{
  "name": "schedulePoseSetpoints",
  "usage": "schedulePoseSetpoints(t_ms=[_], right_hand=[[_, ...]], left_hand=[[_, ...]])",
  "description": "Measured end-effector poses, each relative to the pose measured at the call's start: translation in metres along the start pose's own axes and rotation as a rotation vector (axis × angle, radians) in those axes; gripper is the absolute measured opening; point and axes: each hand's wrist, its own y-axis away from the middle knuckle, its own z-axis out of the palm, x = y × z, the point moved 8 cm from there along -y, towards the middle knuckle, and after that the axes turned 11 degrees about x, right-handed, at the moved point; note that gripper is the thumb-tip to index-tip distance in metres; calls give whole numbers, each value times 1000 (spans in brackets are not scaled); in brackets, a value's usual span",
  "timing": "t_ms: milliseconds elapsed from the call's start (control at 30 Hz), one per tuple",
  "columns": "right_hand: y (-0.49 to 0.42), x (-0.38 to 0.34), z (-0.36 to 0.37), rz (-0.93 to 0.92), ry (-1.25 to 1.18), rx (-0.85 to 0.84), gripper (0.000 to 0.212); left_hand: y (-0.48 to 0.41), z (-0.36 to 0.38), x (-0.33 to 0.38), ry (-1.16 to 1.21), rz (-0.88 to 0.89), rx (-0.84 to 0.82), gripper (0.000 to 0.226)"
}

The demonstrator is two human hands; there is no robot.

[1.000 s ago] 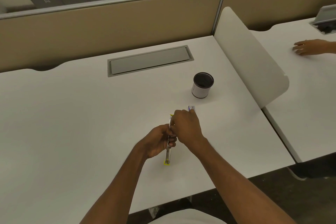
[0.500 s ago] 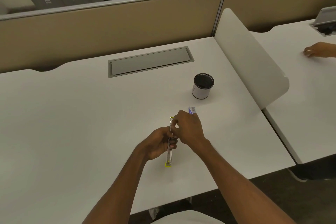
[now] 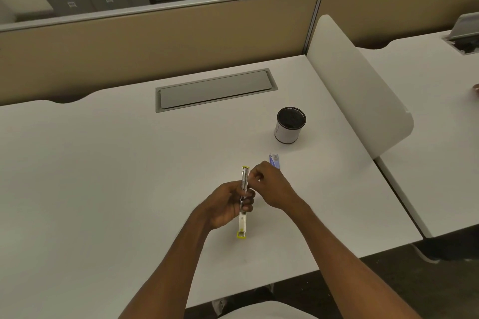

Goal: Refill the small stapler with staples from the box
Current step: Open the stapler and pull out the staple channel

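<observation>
The small stapler (image 3: pixel 243 220) is folded open into a long thin strip with yellow-green ends, held lengthwise above the white desk (image 3: pixel 103 176). My left hand (image 3: pixel 228 204) grips its middle. My right hand (image 3: pixel 272 184) is pinched against the far half of the stapler, fingers curled at the metal channel; whether it holds staples is too small to tell. The small blue and white staple box (image 3: pixel 274 160) lies on the desk just beyond my right hand.
A black-rimmed white cup (image 3: pixel 289 125) stands beyond the box. A grey cable hatch (image 3: pixel 215 89) is set into the desk farther back. A white divider panel (image 3: pixel 360 90) bounds the right side. Another person's hand (image 3: pixel 476 89) shows at the far right edge.
My right hand has shifted slightly back, uncovering more of the stapler's far end and the box. The other person's hand has withdrawn to the right edge.
</observation>
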Motion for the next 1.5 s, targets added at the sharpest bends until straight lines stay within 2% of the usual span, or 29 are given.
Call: schedulePoseSetpoints(t_ms=[67, 133, 333, 533, 733, 967, 1167, 1333, 1400, 1500], right_hand=[[0, -1, 0, 9, -36, -20, 25], [0, -3, -1, 27, -96, -29, 20], [-3, 4, -3, 170, -338, -40, 14], [-9, 3, -11, 198, -519, -13, 12], [-26, 4, -23, 116, -504, 1, 25], [-67, 19, -51, 170, -529, 116, 19], [-109, 38, -89, 177, -416, 287, 8], [-140, 60, -125, 145, -155, 425, 9], [-155, 63, -130, 128, -3, 391, 13], [-179, 62, -120, 81, 274, 194, 20]], left_hand=[[0, 2, 2, 11, 2, -6, 20], [1, 6, 3, 16, 5, -16, 19], [-3, 4, 0, 50, -36, 8, 37], [-6, 4, 3, 59, -52, 35, 49], [-16, 6, 13, 63, -51, 59, 57], [-41, 8, 33, 52, -46, 65, 55], [-63, 13, 49, 26, -46, 70, 56], [-84, 15, 57, 22, -55, 61, 60], [-91, 17, 60, 24, -65, 58, 60], [-100, 20, 62, 24, -77, 50, 61]])
